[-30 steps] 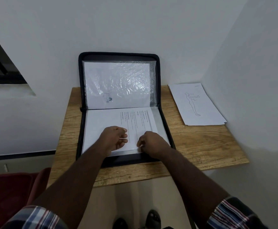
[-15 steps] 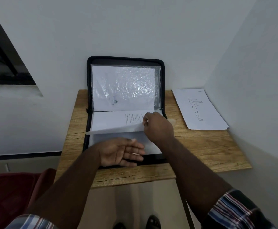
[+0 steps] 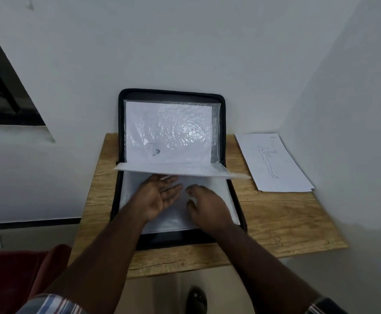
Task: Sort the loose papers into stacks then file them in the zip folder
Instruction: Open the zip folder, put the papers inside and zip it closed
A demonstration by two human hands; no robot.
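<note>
My left hand (image 3: 160,198) is palm-up and empty, my right hand (image 3: 207,206) loosely curled and empty; the loose papers (image 3: 275,164) lie far right on the counter (image 3: 275,223), nearer my right, long axis running near-to-far.

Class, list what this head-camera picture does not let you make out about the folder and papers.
- Left hand fingertips: hidden under the lifted sleeve.
- Small drawing on the upper filed sheet: too small, glare on the plastic.
- Number of sheets in the paper stack at right: edges too fine.
- Zip folder zipper: not discernible.

Head view, steeply downward, near table (image 3: 275,214)
</note>
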